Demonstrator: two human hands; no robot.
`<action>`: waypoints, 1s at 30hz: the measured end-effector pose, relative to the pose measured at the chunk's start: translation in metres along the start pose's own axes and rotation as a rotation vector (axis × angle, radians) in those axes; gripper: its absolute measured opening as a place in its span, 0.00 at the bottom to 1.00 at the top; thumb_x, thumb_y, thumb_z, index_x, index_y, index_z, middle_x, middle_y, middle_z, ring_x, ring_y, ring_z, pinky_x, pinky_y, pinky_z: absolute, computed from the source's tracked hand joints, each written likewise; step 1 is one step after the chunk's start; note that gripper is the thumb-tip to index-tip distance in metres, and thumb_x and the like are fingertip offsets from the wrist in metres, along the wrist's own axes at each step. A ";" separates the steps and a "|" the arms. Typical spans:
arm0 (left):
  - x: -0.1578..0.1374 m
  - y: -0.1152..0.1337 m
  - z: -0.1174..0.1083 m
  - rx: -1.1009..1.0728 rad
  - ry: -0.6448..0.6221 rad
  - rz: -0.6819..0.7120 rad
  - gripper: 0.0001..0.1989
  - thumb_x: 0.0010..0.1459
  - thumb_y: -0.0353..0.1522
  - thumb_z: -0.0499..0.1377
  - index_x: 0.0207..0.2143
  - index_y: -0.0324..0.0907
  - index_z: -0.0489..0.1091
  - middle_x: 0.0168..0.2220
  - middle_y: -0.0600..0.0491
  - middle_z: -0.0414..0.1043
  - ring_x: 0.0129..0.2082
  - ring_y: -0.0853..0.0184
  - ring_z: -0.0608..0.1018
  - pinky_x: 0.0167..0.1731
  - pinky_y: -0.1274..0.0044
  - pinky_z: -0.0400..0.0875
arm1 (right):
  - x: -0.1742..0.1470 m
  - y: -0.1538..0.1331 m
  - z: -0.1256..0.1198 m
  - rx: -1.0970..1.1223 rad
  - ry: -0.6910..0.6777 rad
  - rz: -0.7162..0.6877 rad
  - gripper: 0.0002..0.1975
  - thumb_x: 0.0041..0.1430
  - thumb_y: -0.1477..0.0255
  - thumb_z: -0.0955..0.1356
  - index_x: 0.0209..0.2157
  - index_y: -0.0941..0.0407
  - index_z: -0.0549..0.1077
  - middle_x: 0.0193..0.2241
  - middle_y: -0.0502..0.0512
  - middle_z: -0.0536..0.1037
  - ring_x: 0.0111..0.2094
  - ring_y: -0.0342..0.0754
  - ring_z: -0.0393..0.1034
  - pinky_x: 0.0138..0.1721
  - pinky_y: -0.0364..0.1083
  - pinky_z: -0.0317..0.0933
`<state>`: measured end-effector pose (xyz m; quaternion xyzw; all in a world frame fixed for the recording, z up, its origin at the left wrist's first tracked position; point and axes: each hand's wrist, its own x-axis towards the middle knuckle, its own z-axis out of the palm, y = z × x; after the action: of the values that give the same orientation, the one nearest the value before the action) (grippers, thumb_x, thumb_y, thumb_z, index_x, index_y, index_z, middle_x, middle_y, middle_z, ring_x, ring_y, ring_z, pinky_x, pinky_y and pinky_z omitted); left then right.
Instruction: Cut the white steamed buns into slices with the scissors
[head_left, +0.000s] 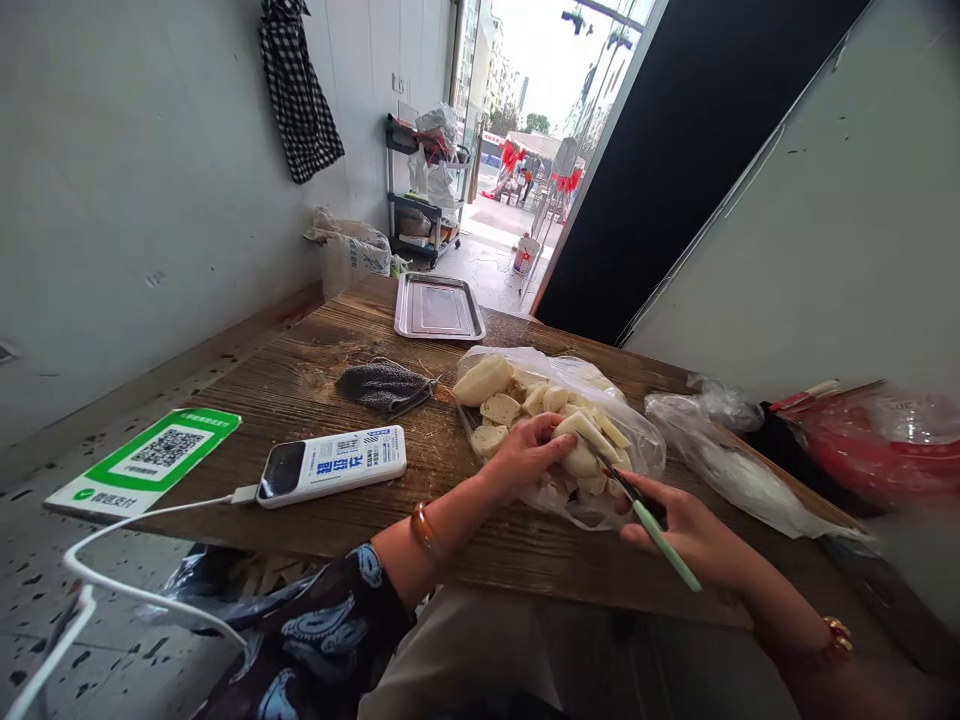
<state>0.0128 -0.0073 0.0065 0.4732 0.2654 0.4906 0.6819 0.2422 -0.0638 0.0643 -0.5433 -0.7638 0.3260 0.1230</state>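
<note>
My left hand (pixel 529 455) is closed on a pale, cream-coloured food piece (pixel 586 440) above an open clear plastic bag (pixel 645 445). In my right hand (pixel 686 525) is a knife with a light green handle (pixel 664 545). Its thin blade points up and left and meets the pale piece near my left fingertips; how deep it goes I cannot tell. Several similar food pieces (pixel 484 380), some rounded and some with flat cut faces, lie in the bag below my hands. The bag rests on the wooden table (pixel 450 535).
A metal tray (pixel 440 307) lies at the table's far end, a dark cloth (pixel 385 385) left of the bag. Nearer are a white power bank (pixel 334 465) with a cable and a QR-code sign (pixel 150 460). Plastic bags (pixel 735 470) lie right; a cart (pixel 427 190) stands by the doorway.
</note>
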 end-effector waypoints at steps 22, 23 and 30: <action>0.003 -0.001 -0.004 0.005 0.021 -0.014 0.26 0.47 0.46 0.69 0.42 0.38 0.73 0.30 0.54 0.73 0.28 0.70 0.73 0.28 0.79 0.70 | 0.020 0.019 0.001 0.115 0.133 0.035 0.28 0.53 0.54 0.73 0.49 0.60 0.79 0.27 0.55 0.83 0.31 0.56 0.76 0.32 0.48 0.68; 0.003 0.000 -0.004 -0.068 0.013 -0.031 0.27 0.47 0.46 0.69 0.44 0.38 0.73 0.31 0.53 0.73 0.29 0.70 0.75 0.29 0.78 0.71 | 0.021 0.021 0.001 0.161 0.136 0.060 0.30 0.53 0.53 0.73 0.49 0.61 0.79 0.23 0.53 0.80 0.26 0.52 0.74 0.28 0.47 0.66; 0.005 0.005 -0.007 -0.341 -0.054 -0.079 0.23 0.48 0.39 0.70 0.45 0.37 0.74 0.41 0.47 0.76 0.38 0.65 0.78 0.36 0.76 0.76 | 0.015 0.018 -0.004 0.203 0.137 0.108 0.35 0.51 0.50 0.72 0.53 0.61 0.75 0.32 0.57 0.82 0.34 0.55 0.75 0.36 0.50 0.69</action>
<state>0.0072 0.0006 0.0086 0.3528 0.1782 0.4883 0.7780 0.2526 -0.0453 0.0534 -0.5894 -0.6865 0.3698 0.2113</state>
